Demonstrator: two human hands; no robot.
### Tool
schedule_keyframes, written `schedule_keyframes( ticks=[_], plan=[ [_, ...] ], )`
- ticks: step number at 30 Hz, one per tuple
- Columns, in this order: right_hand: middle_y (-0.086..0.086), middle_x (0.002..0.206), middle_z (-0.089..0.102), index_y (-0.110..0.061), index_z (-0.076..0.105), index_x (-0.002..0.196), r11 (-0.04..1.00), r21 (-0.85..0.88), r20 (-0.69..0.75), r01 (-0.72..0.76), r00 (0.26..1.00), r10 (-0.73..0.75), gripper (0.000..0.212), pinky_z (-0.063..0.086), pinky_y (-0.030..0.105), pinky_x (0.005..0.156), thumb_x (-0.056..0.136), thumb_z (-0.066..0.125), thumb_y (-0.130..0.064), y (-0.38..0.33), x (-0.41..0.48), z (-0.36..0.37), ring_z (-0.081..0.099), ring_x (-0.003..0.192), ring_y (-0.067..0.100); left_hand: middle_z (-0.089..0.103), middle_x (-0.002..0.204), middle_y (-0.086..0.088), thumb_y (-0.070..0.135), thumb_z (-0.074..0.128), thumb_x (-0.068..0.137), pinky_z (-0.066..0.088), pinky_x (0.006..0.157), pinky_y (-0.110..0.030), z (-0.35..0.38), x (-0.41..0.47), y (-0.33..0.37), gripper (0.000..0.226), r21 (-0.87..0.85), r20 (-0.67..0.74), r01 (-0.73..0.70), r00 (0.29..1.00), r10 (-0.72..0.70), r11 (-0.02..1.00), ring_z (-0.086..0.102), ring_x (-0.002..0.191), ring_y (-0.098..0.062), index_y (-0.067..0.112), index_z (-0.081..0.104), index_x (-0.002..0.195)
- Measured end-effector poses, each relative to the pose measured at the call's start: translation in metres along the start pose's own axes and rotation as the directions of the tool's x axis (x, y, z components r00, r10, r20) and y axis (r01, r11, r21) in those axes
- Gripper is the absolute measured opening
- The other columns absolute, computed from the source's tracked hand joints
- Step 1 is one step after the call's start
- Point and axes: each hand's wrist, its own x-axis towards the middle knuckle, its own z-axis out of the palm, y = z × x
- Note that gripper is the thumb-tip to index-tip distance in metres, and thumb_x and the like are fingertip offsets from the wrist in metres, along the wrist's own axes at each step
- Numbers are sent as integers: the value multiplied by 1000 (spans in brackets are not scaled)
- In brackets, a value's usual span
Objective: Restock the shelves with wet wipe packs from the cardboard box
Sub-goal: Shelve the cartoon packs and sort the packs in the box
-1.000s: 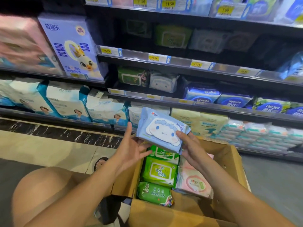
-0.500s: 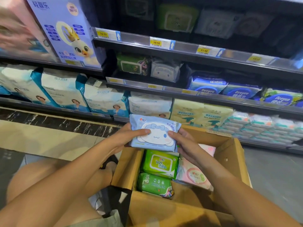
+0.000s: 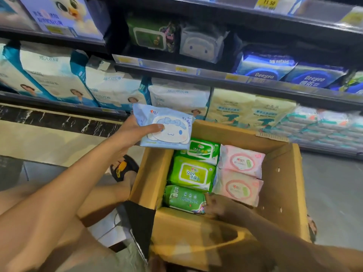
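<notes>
black-orange sandal (image 3: 123, 167) on floor (image 3: 49, 138) | duck-print box (image 3: 64, 14) top left; yellow price tag (image 3: 268, 2)

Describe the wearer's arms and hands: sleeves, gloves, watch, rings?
No sleeve edge in view on either side; bare up to the frame edge. Left hand: no glove, ring or wristband visible. Right hand: also ungloved, but motion-blurred, so a ring cannot be ruled out. No watch seen on either wrist.
</notes>
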Motion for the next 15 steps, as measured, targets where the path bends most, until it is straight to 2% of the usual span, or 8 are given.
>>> schedule_keyframes(
  ticks=[1, 2, 4, 5, 9, 12, 15],
  plan=[
    [-22, 118, 65, -34, 56, 133, 997, -80, -12, 8, 1000, -9, 47, 45, 10, 94, 91, 76, -40, 5, 9, 4, 64, 110, -2, 77, 118, 5, 18, 79, 88, 57, 97, -39, 0, 1, -1, 38, 6, 2, 5, 1000, -5, 1000, 74, 107, -15, 24, 67, 123],
    [-21, 124, 63, -37, 51, 137, 990, -139, -42, -23, 999, 17, 64, 45, 13, 99, 81, 80, -50, 22, 31, 8, 63, 117, 3, 77, 118, 5, 18, 79, 88, 57, 97, -38, 1, 1, -2, 39, 14, 5, 11, 1000, -11, 1000, 74, 107, -14, 24, 67, 124],
    [-10, 134, 63, -35, 47, 142, 983, -163, -63, -79, 996, 69, 92, 49, 29, 106, 61, 80, -66, 62, 79, 18, 62, 124, 14, 77, 119, 5, 18, 80, 88, 57, 98, -37, 3, 4, -4, 41, 23, 8, 24, 1000, -24, 999, 74, 108, -14, 23, 66, 126],
    [-6, 136, 62, -31, 47, 144, 985, -145, -77, -94, 994, 84, 99, 48, 30, 106, 58, 81, -67, 67, 91, 23, 61, 125, 16, 77, 119, 6, 20, 81, 87, 57, 98, -37, 4, 6, -4, 42, 26, 1, 34, 999, -34, 999, 74, 107, -14, 23, 66, 126],
    [2, 142, 54, -14, 38, 148, 981, -125, -147, -151, 980, 132, 95, 34, 16, 96, 74, 89, -43, 31, 81, 34, 51, 133, 20, 77, 116, 10, 24, 83, 85, 58, 93, -35, 9, 14, -2, 39, 24, -38, 64, 997, -63, 998, 75, 104, -11, 27, 67, 120],
    [3, 147, 51, -7, 32, 149, 976, -102, -181, -191, 968, 171, 103, 37, 20, 100, 72, 90, -45, 34, 96, 43, 48, 136, 22, 77, 117, 9, 21, 81, 87, 59, 92, -33, 13, 18, 1, 40, 18, -29, 60, 998, -60, 998, 75, 104, -11, 25, 67, 123],
    [11, 149, 51, 0, 30, 150, 968, -122, -195, -219, 962, 193, 106, 40, 26, 105, 76, 87, -49, 34, 102, 44, 49, 137, 27, 77, 115, 10, 18, 79, 88, 60, 84, -26, 15, 21, 4, 39, 12, -12, 48, 999, -48, 999, 75, 104, -10, 25, 66, 124]
  ],
)
